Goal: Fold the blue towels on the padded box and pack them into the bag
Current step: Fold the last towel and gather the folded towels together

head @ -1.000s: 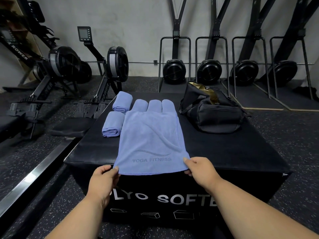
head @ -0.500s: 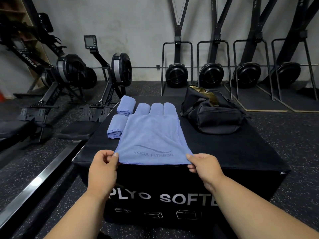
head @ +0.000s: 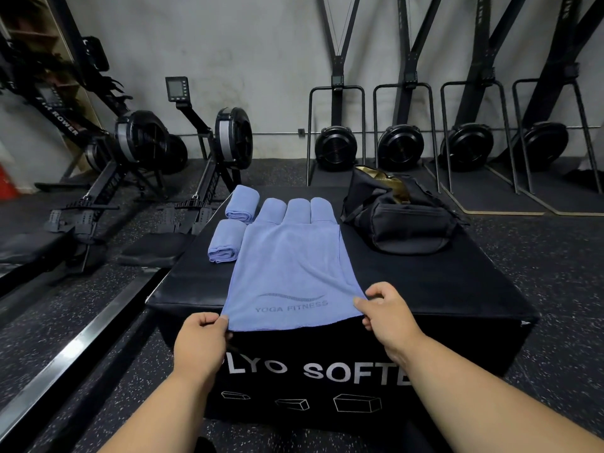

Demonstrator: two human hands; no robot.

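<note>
A blue towel (head: 291, 273) printed "YOGA FITNESS" lies spread on the black padded box (head: 441, 289), its far end draped over three rolled towels (head: 295, 209). My left hand (head: 201, 338) pinches its near left corner. My right hand (head: 387, 310) pinches the near right corner, lifted slightly off the box. Two more rolled blue towels (head: 228, 237) lie to the left of the spread one. The black bag (head: 405, 217) sits open at the box's far right.
Rowing machines (head: 137, 148) stand on the floor to the left. Ski machines (head: 402, 145) line the back wall. A metal rail (head: 75, 348) runs along the floor left of the box.
Both hands have lifted the towel's near edge a little off the box, the right corner more than the left. The view has shifted slightly.
</note>
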